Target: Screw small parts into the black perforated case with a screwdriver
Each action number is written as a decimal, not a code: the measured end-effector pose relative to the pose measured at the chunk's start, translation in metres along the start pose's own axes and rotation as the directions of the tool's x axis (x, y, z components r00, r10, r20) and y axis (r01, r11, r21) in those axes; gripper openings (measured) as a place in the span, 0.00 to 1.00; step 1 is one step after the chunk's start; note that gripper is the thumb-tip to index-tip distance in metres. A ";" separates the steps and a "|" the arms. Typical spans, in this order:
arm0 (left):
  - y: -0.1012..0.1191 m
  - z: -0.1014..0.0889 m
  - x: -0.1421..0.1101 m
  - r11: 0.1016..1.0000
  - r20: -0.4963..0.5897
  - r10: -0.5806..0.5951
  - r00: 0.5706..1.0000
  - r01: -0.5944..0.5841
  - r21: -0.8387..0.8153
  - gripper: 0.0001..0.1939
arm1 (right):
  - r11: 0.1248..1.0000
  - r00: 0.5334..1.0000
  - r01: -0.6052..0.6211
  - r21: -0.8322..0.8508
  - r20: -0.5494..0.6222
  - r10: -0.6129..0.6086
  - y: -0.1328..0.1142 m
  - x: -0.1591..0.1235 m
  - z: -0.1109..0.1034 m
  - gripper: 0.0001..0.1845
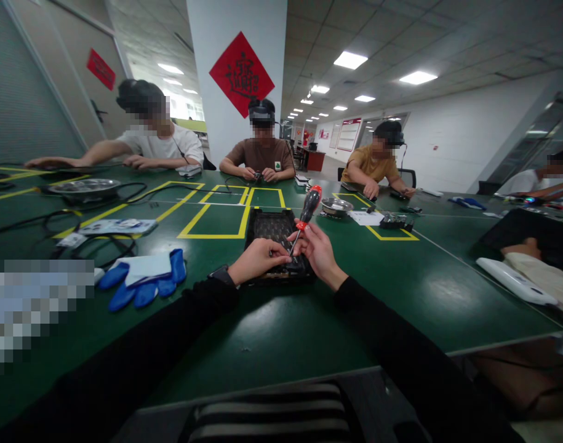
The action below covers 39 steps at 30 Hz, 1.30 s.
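A screwdriver with a black and red handle is tilted, handle up, in front of me. My right hand is closed around its lower part, by the red collar and shaft. My left hand reaches in from the other side, its fingers pinched together near the screwdriver's tip. Whatever those fingers hold is too small to make out. Under both hands lies a black case with a patterned, moulded inside, partly covered by my hands.
Blue-and-white gloves lie to the left, near black cables and a metal bowl. Another metal bowl and small black parts sit right of the case. Several people work around the green table; a white device lies far right.
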<state>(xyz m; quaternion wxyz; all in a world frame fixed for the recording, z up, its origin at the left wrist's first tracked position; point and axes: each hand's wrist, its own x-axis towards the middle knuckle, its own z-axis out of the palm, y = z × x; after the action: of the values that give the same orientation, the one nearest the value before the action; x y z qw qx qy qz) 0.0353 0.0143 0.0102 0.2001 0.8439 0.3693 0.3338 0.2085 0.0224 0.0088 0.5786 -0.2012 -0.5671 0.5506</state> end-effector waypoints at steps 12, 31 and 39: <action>-0.001 0.000 0.001 1.000 -0.020 0.025 1.000 -0.025 0.004 0.17 | 0.999 0.998 0.036 0.009 -0.042 -0.036 -0.002 0.000 0.001 0.15; -0.001 -0.001 0.001 1.000 -0.005 0.000 1.000 0.000 -0.015 0.14 | 0.999 0.998 0.051 -0.020 -0.039 -0.052 -0.002 0.000 0.003 0.14; -0.001 0.000 0.002 0.999 -0.007 0.000 1.000 0.000 -0.036 0.14 | 0.996 0.997 0.069 -0.056 -0.035 -0.071 -0.001 0.001 0.003 0.16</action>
<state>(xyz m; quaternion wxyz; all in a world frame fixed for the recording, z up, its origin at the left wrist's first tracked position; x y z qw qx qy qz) 0.0354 0.0162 0.0105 0.2139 0.8390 0.3640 0.3433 0.2063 0.0214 0.0107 0.6022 -0.2070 -0.5781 0.5102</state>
